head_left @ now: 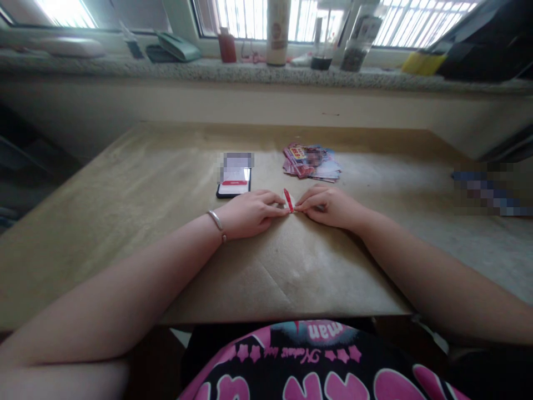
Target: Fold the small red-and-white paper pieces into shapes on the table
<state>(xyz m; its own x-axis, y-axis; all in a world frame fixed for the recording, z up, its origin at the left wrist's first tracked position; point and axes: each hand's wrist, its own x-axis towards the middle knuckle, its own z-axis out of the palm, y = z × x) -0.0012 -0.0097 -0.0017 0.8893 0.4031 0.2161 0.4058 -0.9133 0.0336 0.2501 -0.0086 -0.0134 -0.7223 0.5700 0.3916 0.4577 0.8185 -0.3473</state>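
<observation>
Both hands meet at a small red-and-white paper piece point(288, 201), which sits on the brown paper sheet point(291, 266) covering the table point(83, 222), just in front of the phone point(234, 182) and slightly to its right.

Left hand point(250, 212): palm down on the sheet, fingers curled in, thumb and forefinger tips pinched on the left edge of the paper piece. Silver bangle point(216, 220) on that wrist.

Right hand point(331, 206): also palm down, fingers drawn together, tips pinched on the right edge of the same piece. Fingertips of both hands are nearly touching, the red strip standing up between them, tilted a bit.

Can't tell if the piece is folded or how many layers; too small.

Relative to the phone:
- phone lies flat, screen lit, white with a red bar, top part blurred out
- stack of colourful printed cards point(311, 162) to its right, fanned loosely, well apart from the hands
- blurred dark-blue item point(491, 189) far to its right, at the table edge
- behind it, the stone window ledge point(250, 71) carries a red bottle point(227, 46), a tall pale tube point(278, 30), a green flat case point(178, 46) and a yellow item point(422, 63) by a black object

Both forearms rest on the sheet.
</observation>
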